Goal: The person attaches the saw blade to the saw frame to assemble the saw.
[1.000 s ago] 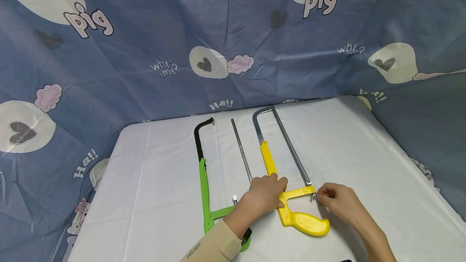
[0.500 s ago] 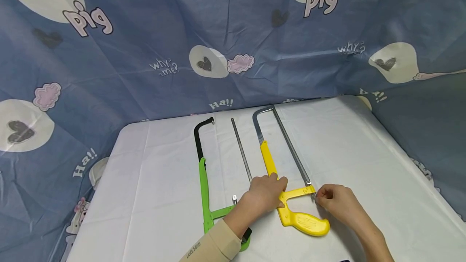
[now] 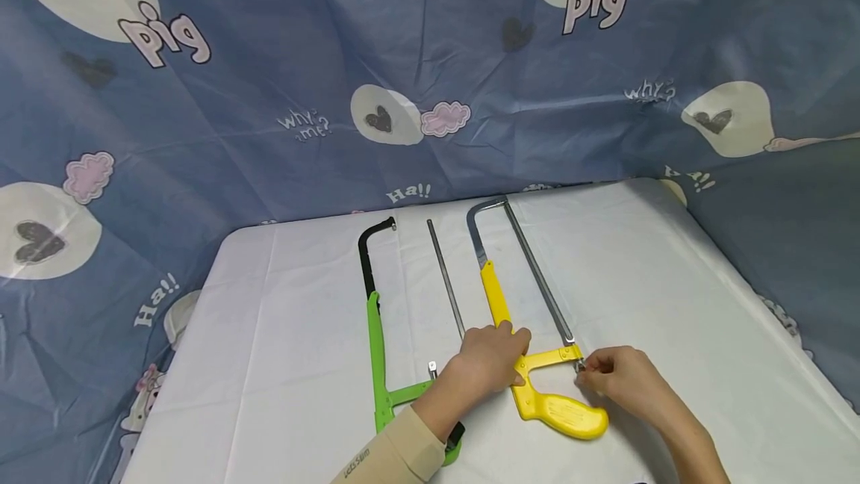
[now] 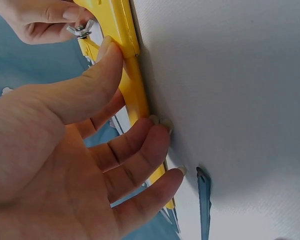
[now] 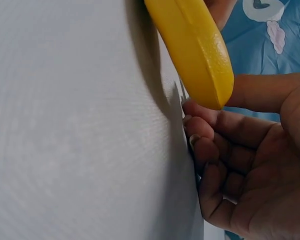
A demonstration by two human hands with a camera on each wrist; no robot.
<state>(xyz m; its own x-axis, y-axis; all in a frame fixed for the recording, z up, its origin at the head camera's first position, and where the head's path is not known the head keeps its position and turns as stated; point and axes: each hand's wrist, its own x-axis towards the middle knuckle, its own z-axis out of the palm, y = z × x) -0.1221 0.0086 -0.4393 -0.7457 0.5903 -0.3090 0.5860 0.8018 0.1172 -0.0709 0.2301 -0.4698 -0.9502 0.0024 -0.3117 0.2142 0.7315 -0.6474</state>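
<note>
A yellow hacksaw (image 3: pixel 496 293) lies flat, its grey blade (image 3: pixel 537 271) fitted along the right side. My left hand (image 3: pixel 489 355) grips the yellow frame near the handle; the left wrist view shows its thumb and fingers around the frame. At the frame's near corner, my right hand (image 3: pixel 621 379) pinches the silver wing nut (image 4: pixel 81 31). In the right wrist view the yellow handle (image 5: pixel 195 50) hides the nut and part of the index finger.
A green hacksaw (image 3: pixel 378 349) with a black front lies left, partly under my left forearm. Between the saws lies a loose blade (image 3: pixel 445 275). The white-covered table (image 3: pixel 302 320) meets a blue printed cloth (image 3: pixel 269 155) behind.
My right fingers have shifted slightly down around the wing nut, as if turning with it. My left hand and the yellow hacksaw have hardly moved.
</note>
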